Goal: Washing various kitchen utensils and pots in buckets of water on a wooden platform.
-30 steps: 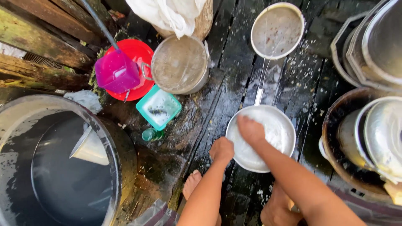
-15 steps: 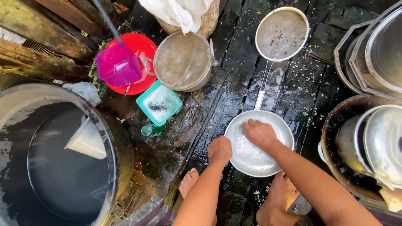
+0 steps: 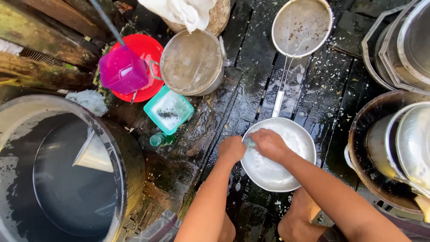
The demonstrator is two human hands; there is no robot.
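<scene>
Head view — right hand (image 3: 268, 144) scrubs soapy metal bowl (image 3: 286, 172); left hand (image 3: 232, 149) steadies rim.

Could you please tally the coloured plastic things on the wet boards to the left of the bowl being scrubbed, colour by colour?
Red: 1, the round plate.
Magenta: 1, the dipper resting on that plate.
Teal: 1, the square container.
Green: 1, the small bottle.
Total: 4.
</scene>
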